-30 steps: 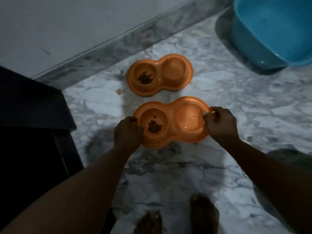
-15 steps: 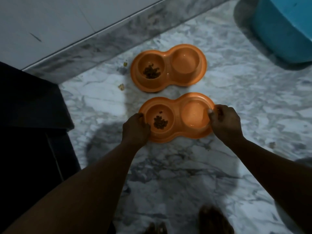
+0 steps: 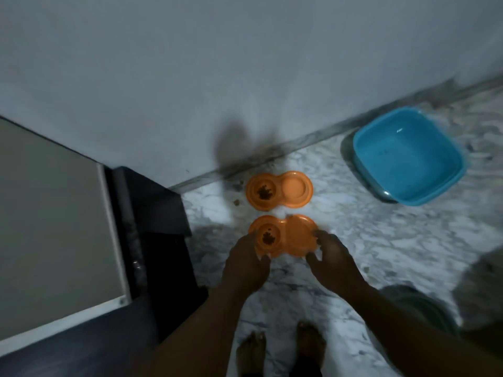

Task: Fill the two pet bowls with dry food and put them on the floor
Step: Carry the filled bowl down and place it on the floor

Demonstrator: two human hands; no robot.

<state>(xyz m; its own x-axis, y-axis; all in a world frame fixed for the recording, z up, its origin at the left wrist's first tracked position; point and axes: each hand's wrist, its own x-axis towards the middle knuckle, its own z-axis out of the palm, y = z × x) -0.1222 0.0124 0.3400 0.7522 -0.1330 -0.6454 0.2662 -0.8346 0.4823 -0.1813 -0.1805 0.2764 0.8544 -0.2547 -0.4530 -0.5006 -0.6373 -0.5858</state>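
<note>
On marble floor [image 3: 381, 240], near orange bowl [image 3: 296, 235] lying left-right, parallel to far bowl [image 3: 296, 189]

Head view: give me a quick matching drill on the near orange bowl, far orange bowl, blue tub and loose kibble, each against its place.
Things:
1. near orange bowl
2. far orange bowl
3. blue tub
4. loose kibble

Places:
A. on the floor, left of the far bowl
B. by the wall's base, hands clear of it
C. far right, near the wall
D. between the left hand and right hand

Pairs: 1-D, 2-B, 3-C, 4-A
</note>
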